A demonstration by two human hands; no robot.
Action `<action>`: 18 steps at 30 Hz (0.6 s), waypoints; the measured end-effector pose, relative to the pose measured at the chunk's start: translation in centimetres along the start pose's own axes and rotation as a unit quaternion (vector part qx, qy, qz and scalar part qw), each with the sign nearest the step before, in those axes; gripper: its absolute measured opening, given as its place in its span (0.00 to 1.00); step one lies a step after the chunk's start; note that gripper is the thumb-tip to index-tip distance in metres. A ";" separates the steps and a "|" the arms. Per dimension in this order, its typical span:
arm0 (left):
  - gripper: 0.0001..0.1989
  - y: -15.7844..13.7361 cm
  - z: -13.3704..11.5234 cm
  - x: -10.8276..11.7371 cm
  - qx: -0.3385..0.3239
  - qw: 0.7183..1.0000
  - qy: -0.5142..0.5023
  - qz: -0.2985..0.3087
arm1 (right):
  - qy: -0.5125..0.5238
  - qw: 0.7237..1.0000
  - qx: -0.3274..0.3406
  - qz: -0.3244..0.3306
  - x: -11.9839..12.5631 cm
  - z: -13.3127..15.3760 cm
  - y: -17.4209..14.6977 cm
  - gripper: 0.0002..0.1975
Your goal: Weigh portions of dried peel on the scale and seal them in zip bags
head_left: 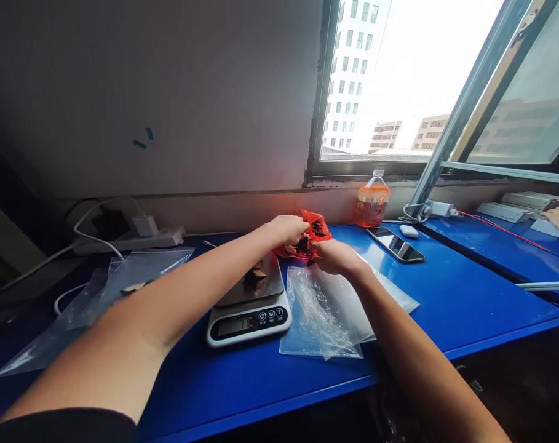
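Left hand (287, 229): one, fingers closed on the rim of a red bag (310, 216). Right hand (335, 255): one, fingers curled against the bag's near side; tips hidden, grip cannot be told. Red bag: mouth agape, dark brown pieces within, located above the tabletop (205, 394) by the far right corner of a scale (249, 321). Brown chunks (257, 274): on the scale's plate. Clear plastic bags (323, 314): flat, just right of the scale.

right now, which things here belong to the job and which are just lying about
Likely in the job:
red bag, held in left hand
scale
brown pieces on it
clear bags beside it

Likely just lying about:
phone
white case
drink bottle
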State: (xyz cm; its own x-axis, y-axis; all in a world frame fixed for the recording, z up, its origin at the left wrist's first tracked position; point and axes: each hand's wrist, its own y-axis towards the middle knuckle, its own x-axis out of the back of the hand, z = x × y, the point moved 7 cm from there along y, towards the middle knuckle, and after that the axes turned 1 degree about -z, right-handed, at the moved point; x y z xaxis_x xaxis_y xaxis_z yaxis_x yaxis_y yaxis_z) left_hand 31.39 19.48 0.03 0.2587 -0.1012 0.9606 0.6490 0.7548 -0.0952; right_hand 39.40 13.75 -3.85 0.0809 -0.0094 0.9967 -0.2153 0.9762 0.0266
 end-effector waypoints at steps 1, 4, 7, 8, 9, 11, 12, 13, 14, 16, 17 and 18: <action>0.16 0.4 -0.4 -0.3 -0.003 1.000 0.001 0.004 | 0.004 1.000 0.000 0.000 0.0 0.0 0.0 0.11; 0.14 1.6 -0.7 -0.9 0.008 1.000 0.001 0.017 | 0.015 1.000 -0.003 -0.002 0.0 -0.2 0.1 0.13; 0.15 2.4 -0.2 -0.8 0.024 1.000 -0.007 0.008 | 0.022 0.999 -0.023 -0.012 0.2 -1.0 0.3 0.18; 0.16 2.6 0.0 -0.8 0.027 1.000 -0.010 0.004 | 0.023 0.999 -0.033 -0.015 0.2 -1.4 0.4 0.21; 0.16 2.8 0.2 -0.7 0.029 0.999 -0.014 0.003 | 0.024 0.999 -0.042 -0.018 0.3 -1.7 0.5 0.23; 0.17 3.2 0.4 -1.0 0.031 0.999 -0.023 0.016 | 0.027 0.998 -0.053 -0.019 0.2 -2.2 0.6 0.24; 0.16 3.3 0.4 -1.2 0.031 0.999 -0.029 0.029 | 0.029 0.998 -0.055 -0.017 0.2 -2.3 0.7 0.23; 0.16 3.4 0.4 -1.5 0.030 0.998 -0.036 0.044 | 0.031 0.998 -0.054 -0.015 0.2 -2.3 0.7 0.22; 0.15 3.5 0.4 -1.7 0.031 0.997 -0.043 0.059 | 0.033 0.998 -0.053 -0.013 0.2 -2.3 0.7 0.22; 0.15 3.6 0.6 -2.0 0.036 0.994 -0.060 0.078 | 0.037 0.998 -0.049 -0.008 0.2 -2.2 0.6 0.21; 0.15 3.7 0.7 -1.9 0.040 0.994 -0.070 0.080 | 0.040 0.998 -0.046 -0.007 0.3 -2.1 0.6 0.20; 0.15 3.7 0.9 -1.7 0.045 0.993 -0.080 0.075 | 0.043 0.998 -0.042 -0.006 0.3 -2.0 0.5 0.20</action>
State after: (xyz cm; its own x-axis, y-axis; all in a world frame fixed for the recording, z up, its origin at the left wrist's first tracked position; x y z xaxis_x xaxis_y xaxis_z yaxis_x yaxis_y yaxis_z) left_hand 32.67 23.04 -1.76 0.2258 0.1157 0.9673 0.5436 0.8090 -0.2237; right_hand 41.28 14.70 -3.72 0.1665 -0.0056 0.9860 -0.1316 0.9909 0.0278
